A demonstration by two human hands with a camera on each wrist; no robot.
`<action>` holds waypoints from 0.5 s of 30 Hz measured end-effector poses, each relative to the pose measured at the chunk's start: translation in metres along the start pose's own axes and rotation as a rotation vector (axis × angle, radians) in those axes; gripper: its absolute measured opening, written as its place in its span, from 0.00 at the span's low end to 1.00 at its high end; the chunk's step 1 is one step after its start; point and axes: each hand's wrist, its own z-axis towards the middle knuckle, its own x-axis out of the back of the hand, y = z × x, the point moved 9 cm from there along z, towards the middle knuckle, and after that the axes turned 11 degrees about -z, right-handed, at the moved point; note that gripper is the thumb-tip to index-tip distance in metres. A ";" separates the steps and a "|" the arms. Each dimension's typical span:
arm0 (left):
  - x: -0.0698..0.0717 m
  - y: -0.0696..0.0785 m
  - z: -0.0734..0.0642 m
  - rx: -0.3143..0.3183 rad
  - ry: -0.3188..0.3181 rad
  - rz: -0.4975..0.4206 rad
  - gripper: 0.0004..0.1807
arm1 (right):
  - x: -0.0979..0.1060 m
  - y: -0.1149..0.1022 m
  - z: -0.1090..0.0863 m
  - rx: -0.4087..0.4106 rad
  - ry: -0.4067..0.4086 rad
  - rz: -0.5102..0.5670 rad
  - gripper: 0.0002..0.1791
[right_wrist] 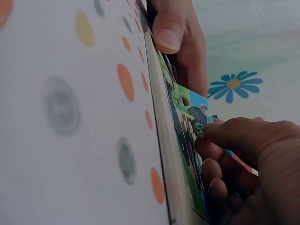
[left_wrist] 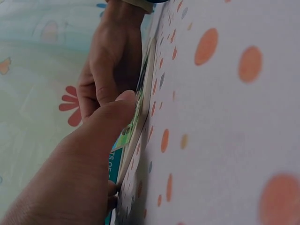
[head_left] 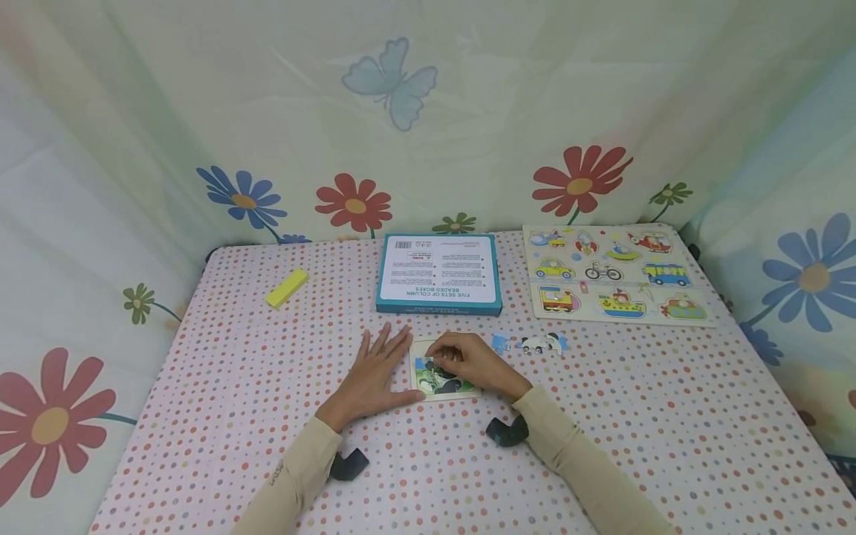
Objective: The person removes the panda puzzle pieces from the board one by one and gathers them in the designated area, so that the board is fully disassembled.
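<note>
A small jigsaw board (head_left: 420,348) with a green picture and pale rim lies on the table in front of me. My left hand (head_left: 370,380) rests along its left side, fingers spread and thumb on the near left corner. Over the board, my right hand (head_left: 473,362) pinches a jigsaw piece (right_wrist: 196,107) between thumb and fingers. In the right wrist view this piece is blue, green and dark, tilted up from the board. Loose panda jigsaw pieces (head_left: 533,344) lie right of the board, beside a blue piece (head_left: 501,342). My right hand hides part of the board.
A teal box (head_left: 438,306) with a white printed label stands behind the board. A wooden vehicle puzzle (head_left: 582,291) lies at the back right, a yellow block (head_left: 287,288) at the back left. The dotted tablecloth (head_left: 221,416) meets flowered curtains (head_left: 287,111) around it.
</note>
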 end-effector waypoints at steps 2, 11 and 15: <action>0.000 0.000 0.000 0.006 0.004 -0.003 0.55 | -0.001 0.001 0.000 -0.009 -0.003 -0.003 0.08; 0.002 0.000 0.001 0.002 0.038 0.007 0.53 | -0.001 0.002 0.000 -0.009 -0.004 0.000 0.06; 0.001 -0.001 0.001 0.007 0.036 0.008 0.53 | -0.001 0.002 0.000 -0.012 -0.006 0.005 0.05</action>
